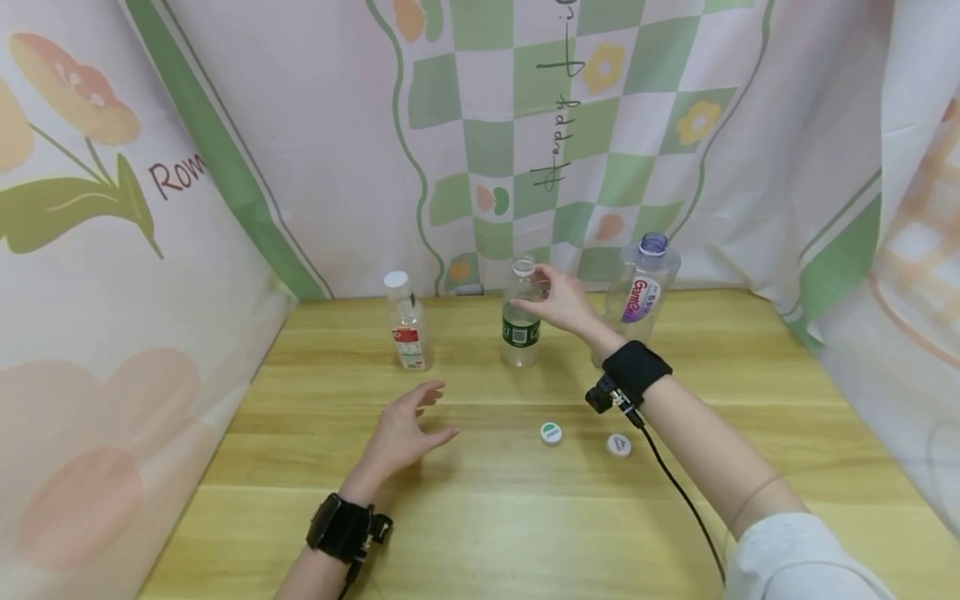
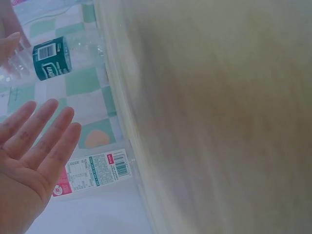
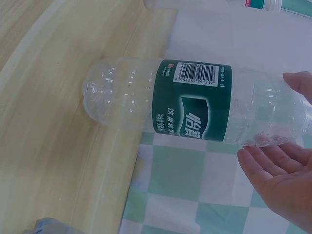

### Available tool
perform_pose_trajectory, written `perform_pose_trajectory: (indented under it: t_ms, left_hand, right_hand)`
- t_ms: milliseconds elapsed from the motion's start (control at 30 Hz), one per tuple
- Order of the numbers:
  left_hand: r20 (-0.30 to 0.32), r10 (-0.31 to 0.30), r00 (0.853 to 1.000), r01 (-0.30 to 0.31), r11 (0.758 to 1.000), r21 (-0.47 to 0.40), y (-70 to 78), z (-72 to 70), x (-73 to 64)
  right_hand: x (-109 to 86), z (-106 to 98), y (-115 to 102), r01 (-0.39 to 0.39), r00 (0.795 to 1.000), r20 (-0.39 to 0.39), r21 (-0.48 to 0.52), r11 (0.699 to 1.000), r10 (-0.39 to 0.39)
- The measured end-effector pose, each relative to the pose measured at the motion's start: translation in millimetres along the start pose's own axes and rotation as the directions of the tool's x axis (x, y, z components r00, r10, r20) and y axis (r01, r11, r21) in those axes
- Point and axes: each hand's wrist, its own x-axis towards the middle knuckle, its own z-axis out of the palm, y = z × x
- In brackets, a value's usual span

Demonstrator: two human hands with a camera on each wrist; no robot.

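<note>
A clear plastic water bottle (image 1: 521,333) with a green label stands upright and uncapped near the back of the table. My right hand (image 1: 561,302) grips its upper part, thumb on one side and fingers on the other; in the right wrist view the fingers (image 3: 278,163) lie against the bottle's shoulder. Over the table, to the front left, my left hand (image 1: 401,433) is held with its fingers spread and nothing in them. The nearest thing to it is a clear bottle (image 1: 408,333) with a white cap and a red and white label, standing behind it.
A larger clear bottle (image 1: 643,287) with a purple neck and no cap stands at the back right, partly behind my right forearm. Two caps, one white and green (image 1: 551,433) and one whitish (image 1: 618,445), lie on the wooden table (image 1: 480,533). A printed curtain (image 1: 337,150) hangs behind.
</note>
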Motion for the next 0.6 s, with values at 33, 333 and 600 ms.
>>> perform_pose_trajectory:
  t_ms: [33, 333, 600]
  left_hand:
    - [0.000, 0.001, 1.000, -0.001, 1.000, 0.001, -0.3, 0.1, 0.2]
    - [-0.001, -0.012, 1.000, 0.012, 1.000, 0.006, -4.2, -0.9, -0.3]
    - [-0.013, -0.043, 0.999, 0.042, 0.999, -0.005, -11.8, -12.2, 5.4]
  right_hand:
    - [-0.5, 0, 0, 0.000, 1.000, 0.001, 0.000, 1.000, 0.000]
    - [-22.1, -9, 5, 0.022, 1.000, 0.008, 0.065, 0.998, -0.022]
    - [-75.3, -22, 17, 0.047, 0.999, -0.008, 0.073, 0.996, -0.046]
